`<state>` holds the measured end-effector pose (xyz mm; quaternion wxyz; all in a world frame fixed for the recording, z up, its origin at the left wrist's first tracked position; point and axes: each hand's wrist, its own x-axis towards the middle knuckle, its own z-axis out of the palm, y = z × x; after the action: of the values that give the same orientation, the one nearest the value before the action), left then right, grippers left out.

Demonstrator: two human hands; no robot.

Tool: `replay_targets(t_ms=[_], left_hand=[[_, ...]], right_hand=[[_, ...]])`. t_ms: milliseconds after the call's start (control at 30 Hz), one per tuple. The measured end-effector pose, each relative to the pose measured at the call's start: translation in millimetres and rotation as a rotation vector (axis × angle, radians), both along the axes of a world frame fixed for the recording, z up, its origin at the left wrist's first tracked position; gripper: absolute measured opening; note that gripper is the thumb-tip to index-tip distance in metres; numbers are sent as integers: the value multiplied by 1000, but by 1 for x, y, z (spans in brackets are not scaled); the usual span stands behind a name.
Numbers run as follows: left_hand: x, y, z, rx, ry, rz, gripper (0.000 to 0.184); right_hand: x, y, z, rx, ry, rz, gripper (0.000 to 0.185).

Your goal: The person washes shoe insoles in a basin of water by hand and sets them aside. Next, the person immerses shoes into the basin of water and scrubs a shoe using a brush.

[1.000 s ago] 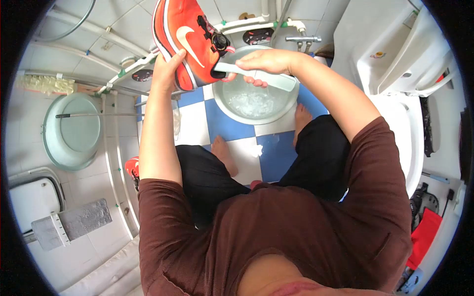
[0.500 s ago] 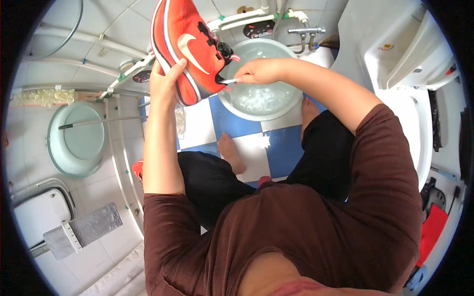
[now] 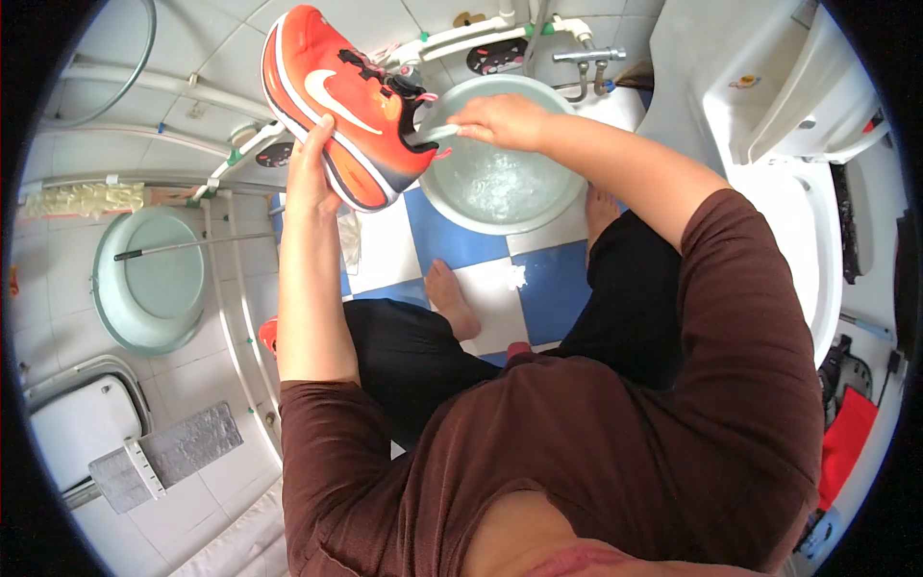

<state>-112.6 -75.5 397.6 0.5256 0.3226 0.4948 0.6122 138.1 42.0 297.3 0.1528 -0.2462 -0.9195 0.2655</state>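
Note:
My left hand (image 3: 312, 171) grips a red-orange sneaker (image 3: 351, 111) by its sole and side, thumb on the outer face. The sneaker has a pale swoosh, black laces and a white-and-dark sole. It is held tilted, toe up to the left and opening to the right. In my right hand (image 3: 505, 122) is a white handle (image 3: 439, 134), like a brush's, running into the sneaker's opening; its far end is hidden inside. Below my right hand stands a pale green basin (image 3: 500, 229) with water in it.
A metal tap (image 3: 589, 56) is on the wall behind the basin. White pipes (image 3: 183, 99) run along the left wall, where another green basin (image 3: 149, 317) hangs. A white sink (image 3: 784, 207) is on the right. My bare feet (image 3: 452, 300) rest on blue-and-white tiles.
The sneaker has moved left and turned, so its toe now shows fully. My right hand has shifted slightly up and left, with the handle further inside the opening.

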Motion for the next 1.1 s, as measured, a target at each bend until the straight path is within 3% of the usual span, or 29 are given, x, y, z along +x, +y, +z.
replay_targets(t_ms=[133, 300, 400, 500, 700, 933, 1100], left_hand=[[9, -1, 5, -29, -248, -35, 58], [-1, 1, -5, 16, 44, -1, 58], [6, -3, 7, 104, 188, 5, 59], [4, 1, 2, 156, 336, 38, 57], [1, 8, -8, 329, 693, 67, 57], [9, -2, 17, 375, 687, 60, 55], [4, -7, 26, 317, 508, 133, 41]], right_hand=[[8, 19, -2, 45, 56, -92, 33], [17, 20, 16, -15, 113, -15, 34], [22, 1, 59, -721, 27, 36, 38], [19, -15, 79, -961, 88, 223, 43], [14, -30, 94, -1466, 110, 360, 43], [13, -35, 98, -1254, -66, 400, 42], [13, -38, 95, -1049, -181, 393, 38]])
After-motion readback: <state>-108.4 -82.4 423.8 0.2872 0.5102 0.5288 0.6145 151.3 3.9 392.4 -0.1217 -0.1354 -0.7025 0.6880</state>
